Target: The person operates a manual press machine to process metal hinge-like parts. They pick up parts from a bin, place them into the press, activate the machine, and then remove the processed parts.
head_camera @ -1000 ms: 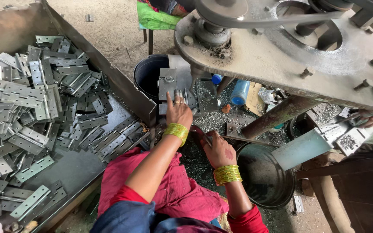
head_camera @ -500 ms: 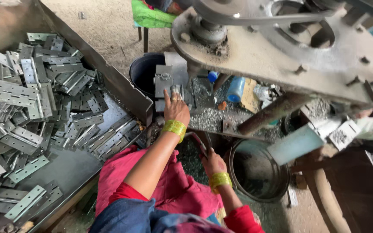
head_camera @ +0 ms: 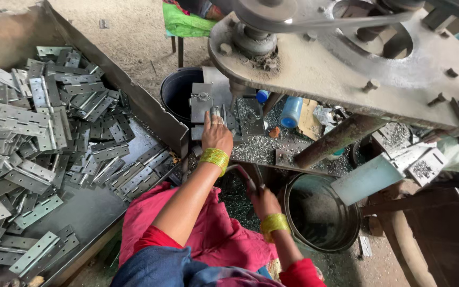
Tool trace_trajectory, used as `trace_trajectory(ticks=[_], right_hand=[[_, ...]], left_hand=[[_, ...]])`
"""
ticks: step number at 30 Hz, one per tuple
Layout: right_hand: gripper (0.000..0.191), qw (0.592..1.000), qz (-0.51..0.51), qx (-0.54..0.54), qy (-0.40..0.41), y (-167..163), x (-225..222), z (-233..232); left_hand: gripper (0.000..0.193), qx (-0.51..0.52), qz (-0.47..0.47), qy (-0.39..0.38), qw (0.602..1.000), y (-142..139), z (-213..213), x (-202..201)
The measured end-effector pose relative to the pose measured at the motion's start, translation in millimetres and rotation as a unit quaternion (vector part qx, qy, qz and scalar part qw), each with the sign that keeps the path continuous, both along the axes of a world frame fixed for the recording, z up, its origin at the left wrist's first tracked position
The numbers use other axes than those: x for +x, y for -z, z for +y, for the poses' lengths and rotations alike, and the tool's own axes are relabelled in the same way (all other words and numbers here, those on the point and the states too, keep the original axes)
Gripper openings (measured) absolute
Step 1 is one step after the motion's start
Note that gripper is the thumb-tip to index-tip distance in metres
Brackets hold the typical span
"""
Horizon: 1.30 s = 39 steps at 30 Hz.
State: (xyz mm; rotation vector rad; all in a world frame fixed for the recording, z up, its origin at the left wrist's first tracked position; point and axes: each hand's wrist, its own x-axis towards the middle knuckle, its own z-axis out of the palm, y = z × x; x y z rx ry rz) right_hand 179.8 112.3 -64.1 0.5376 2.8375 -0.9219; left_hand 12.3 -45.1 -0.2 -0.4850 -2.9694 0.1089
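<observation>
the left hand (head_camera: 216, 135) pinches a hinge (head_camera: 217, 113) under the press (head_camera: 314, 69) at centre frame, the right hand (head_camera: 265, 202) grips a lever (head_camera: 244, 178); a mistimed stroke could crush fingers.

- Head view: single camera worn on the person's head, looking steeply down and forward.
- Range: close; forearms fill the lower centre.
- Coverage: hinge tray (head_camera: 150, 114) left, press machine (head_camera: 346, 69) above.
</observation>
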Motion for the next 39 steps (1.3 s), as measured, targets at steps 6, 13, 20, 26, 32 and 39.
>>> trace_trajectory(ticks=[6,13,20,26,32,39], right_hand=[[0.050,0.999,-0.040,0.030,0.000,22,8,1],[0.054,0.995,-0.031,0.081,-0.046,-21,-20,6],[0.052,0.999,-0.028,0.032,0.018,63,15,-1],[0.051,0.998,-0.064,0.004,0.015,48,6,6],[0.051,0.998,-0.033,0.053,-0.016,21,-7,12],[0.043,1.000,0.006,0.003,0.000,51,28,-11]], left_hand=[[0.051,0.009,-0.001,0.007,1.000,2,-4,1],[0.053,-0.012,0.008,0.002,1.000,8,-4,8],[0.052,0.047,0.101,0.021,0.994,18,-9,16],[0.053,0.012,0.057,0.007,0.998,6,-12,8],[0.048,-0.025,0.034,-0.024,0.999,3,6,-12],[0.032,0.049,0.065,0.049,0.996,27,-21,-5]])
